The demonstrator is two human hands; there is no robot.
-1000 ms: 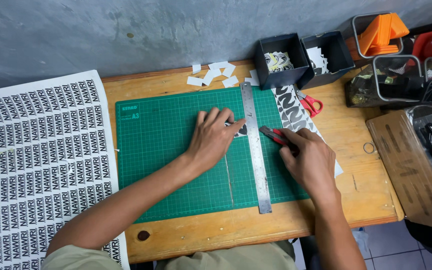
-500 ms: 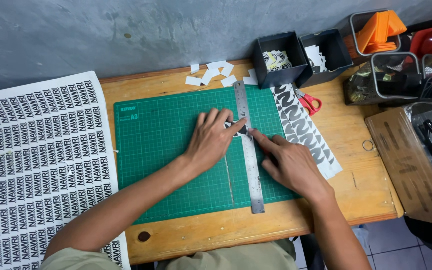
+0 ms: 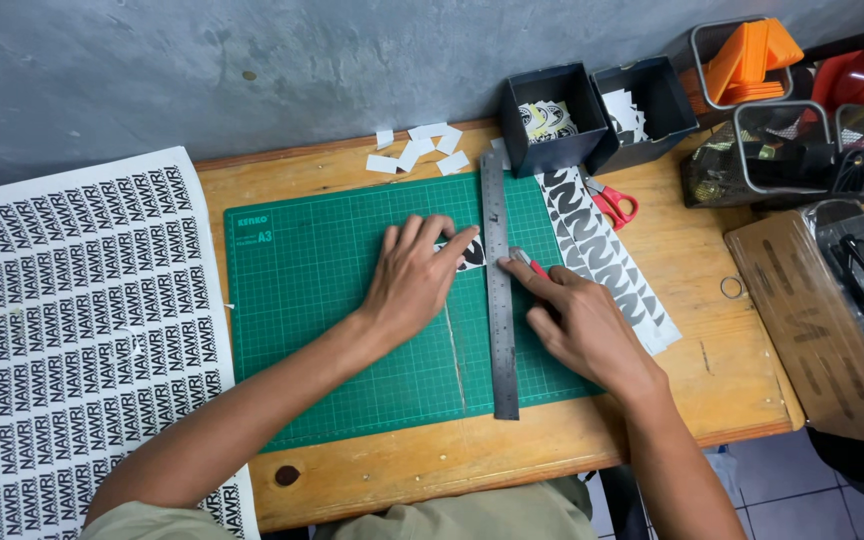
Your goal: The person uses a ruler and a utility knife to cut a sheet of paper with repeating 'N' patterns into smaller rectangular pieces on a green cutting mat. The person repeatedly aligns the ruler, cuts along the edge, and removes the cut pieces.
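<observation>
Head view: steel ruler [image 3: 498,300] runs near-to-far.

A rough grey concrete wall [image 3: 252,70] spans twelve o'clock. Below it stands a light brown wooden worktable [image 3: 692,360] with a dark knot at seven o'clock. Pale tiled floor [image 3: 792,495] shows at five o'clock.

Under both hands lay a green, grid-lined cutting mat [image 3: 332,300]; right of them sat red-handled scissors [image 3: 614,205] (beside a black-and-white patterned sticker strip [image 3: 602,255]).
</observation>
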